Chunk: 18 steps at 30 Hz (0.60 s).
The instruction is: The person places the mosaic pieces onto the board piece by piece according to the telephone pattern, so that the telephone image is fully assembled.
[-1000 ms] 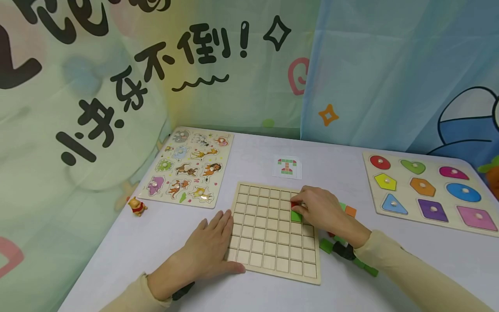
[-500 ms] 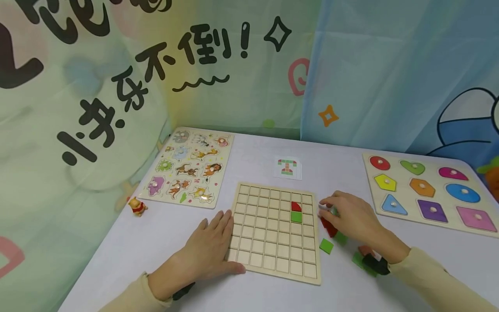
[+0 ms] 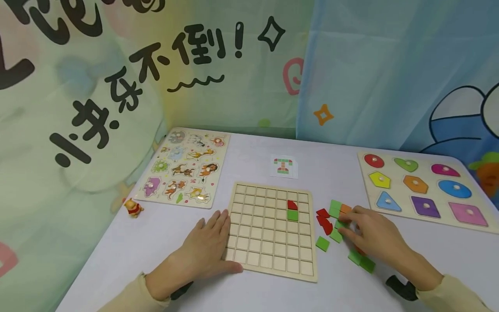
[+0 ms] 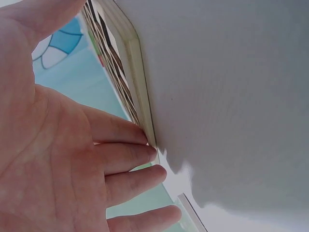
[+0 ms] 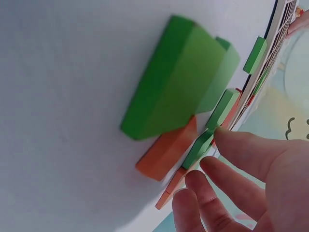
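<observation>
My left hand (image 3: 206,245) lies with fingers spread along the left edge of a wooden grid board (image 3: 255,260); in the left wrist view its fingertips touch the board's side (image 4: 140,87). On the grid sit a red quarter-round tile (image 3: 292,205) and, just below it, a green square tile (image 3: 292,215). To the board's right, my right hand (image 3: 376,232) pinches a green square tile (image 3: 341,224) between thumb and index finger among loose tiles. The right wrist view shows this green tile (image 5: 198,149) at the fingertips, low at the table.
Loose red tiles (image 3: 325,224), green tiles (image 3: 322,243) and an orange tile (image 3: 345,209) lie around the right hand. A pattern card (image 3: 283,166) is behind the board. An animal puzzle (image 3: 183,167) with a bear figurine (image 3: 133,208) stands left, a shape puzzle (image 3: 421,190) right.
My right hand has let go of the red quarter-round tile on the grid and moved right to the loose tiles. The left hand stays at the board's edge.
</observation>
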Each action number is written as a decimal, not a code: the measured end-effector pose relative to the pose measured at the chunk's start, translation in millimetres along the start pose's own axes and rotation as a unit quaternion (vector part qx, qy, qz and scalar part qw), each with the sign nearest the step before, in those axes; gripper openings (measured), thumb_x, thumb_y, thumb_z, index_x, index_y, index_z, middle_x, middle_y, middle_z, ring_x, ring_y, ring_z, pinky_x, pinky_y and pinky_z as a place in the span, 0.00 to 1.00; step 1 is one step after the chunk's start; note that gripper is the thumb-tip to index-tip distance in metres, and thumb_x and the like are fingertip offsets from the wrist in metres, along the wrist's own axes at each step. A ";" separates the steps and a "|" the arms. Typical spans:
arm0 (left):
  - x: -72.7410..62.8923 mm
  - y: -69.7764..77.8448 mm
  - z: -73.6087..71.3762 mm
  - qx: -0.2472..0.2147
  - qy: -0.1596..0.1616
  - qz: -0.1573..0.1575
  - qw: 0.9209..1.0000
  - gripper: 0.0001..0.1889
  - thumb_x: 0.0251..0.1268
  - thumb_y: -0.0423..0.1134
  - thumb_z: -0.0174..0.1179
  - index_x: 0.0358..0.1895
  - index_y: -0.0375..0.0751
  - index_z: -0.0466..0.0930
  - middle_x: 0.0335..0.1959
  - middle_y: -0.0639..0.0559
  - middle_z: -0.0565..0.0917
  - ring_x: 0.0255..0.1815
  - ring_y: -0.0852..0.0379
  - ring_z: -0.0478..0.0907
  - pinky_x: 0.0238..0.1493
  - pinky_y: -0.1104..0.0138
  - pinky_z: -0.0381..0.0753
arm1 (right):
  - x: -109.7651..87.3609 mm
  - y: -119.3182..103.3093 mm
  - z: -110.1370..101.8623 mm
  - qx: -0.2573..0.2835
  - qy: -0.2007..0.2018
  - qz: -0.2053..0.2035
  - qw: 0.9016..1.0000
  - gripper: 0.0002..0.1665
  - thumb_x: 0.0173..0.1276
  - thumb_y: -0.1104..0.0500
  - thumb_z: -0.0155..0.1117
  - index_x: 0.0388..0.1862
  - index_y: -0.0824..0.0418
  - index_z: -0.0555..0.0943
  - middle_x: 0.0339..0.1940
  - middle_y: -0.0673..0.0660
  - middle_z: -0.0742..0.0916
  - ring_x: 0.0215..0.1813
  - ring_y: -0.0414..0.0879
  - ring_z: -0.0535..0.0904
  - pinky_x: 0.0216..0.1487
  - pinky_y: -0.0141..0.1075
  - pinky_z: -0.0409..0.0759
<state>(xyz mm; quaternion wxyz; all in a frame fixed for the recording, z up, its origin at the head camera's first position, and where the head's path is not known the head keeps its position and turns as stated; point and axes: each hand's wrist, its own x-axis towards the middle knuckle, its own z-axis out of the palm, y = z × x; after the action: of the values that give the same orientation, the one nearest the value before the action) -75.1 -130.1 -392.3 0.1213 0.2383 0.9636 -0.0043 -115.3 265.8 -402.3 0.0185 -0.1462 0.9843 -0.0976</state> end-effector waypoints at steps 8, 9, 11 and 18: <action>-0.1 -0.6 0.9 -0.010 0.000 -0.001 1.000 0.63 0.56 0.80 0.56 0.79 0.29 0.56 0.83 0.35 0.56 0.83 0.38 0.57 0.74 0.41 0.67 | -0.5 -0.6 1.2 -0.007 0.001 0.000 1.000 0.22 0.58 0.54 0.80 0.50 0.60 0.89 0.35 0.50 0.84 0.32 0.41 0.73 0.29 0.32 0.71; 0.0 -0.5 1.0 -0.009 0.000 -0.001 1.000 0.63 0.56 0.80 0.56 0.79 0.29 0.56 0.83 0.35 0.56 0.83 0.39 0.57 0.74 0.41 0.67 | -0.5 -0.6 1.4 -0.007 0.002 0.001 1.000 0.21 0.58 0.54 0.80 0.49 0.60 0.89 0.34 0.50 0.84 0.32 0.41 0.73 0.30 0.33 0.72; -0.1 -0.4 1.2 -0.008 0.000 -0.001 1.000 0.63 0.56 0.80 0.56 0.79 0.29 0.56 0.83 0.35 0.56 0.83 0.39 0.57 0.74 0.41 0.67 | -0.5 -1.0 2.0 -0.006 0.003 0.002 1.000 0.20 0.57 0.54 0.81 0.48 0.60 0.89 0.34 0.49 0.84 0.32 0.42 0.73 0.31 0.34 0.73; -0.5 -0.1 0.5 -0.005 0.002 -0.002 1.000 0.63 0.56 0.80 0.57 0.79 0.29 0.56 0.83 0.36 0.57 0.83 0.39 0.57 0.74 0.42 0.67 | -0.1 -2.6 3.4 0.009 0.002 0.008 1.000 0.18 0.57 0.53 0.81 0.45 0.58 0.89 0.31 0.47 0.82 0.32 0.41 0.73 0.29 0.33 0.71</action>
<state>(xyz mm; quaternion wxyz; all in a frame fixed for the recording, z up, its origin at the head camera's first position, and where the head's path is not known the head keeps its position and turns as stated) -74.6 -130.4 -392.8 0.1204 0.2361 0.9642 0.0013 -114.2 262.8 -405.1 0.0182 -0.1375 0.9846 -0.1062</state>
